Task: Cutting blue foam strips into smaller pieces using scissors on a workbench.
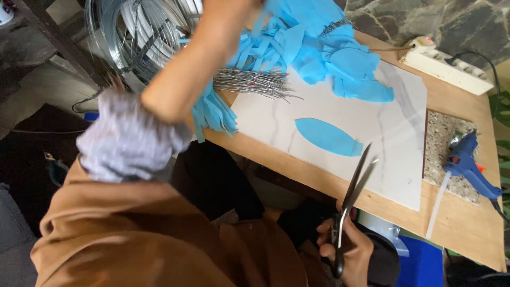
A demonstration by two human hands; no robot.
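My right hand [348,250] grips the black handles of a pair of scissors [355,191] at the near table edge, blades slightly apart and pointing up toward a blue petal-shaped cutout [329,137]. The cutout lies flat on a white marbled board [388,159]. My left arm reaches across to the far side, and my left hand [234,13] is at a pile of blue cut pieces [324,48]; its fingers are hidden at the frame's top. A bundle of thin silver wires [255,83] lies beside the pile.
A coil of grey wire [135,32] sits at the far left. On the right, a blue glue gun [470,165] rests on a speckled slab [443,143], with a white power strip [446,66] behind. All stand on a wooden table [467,228].
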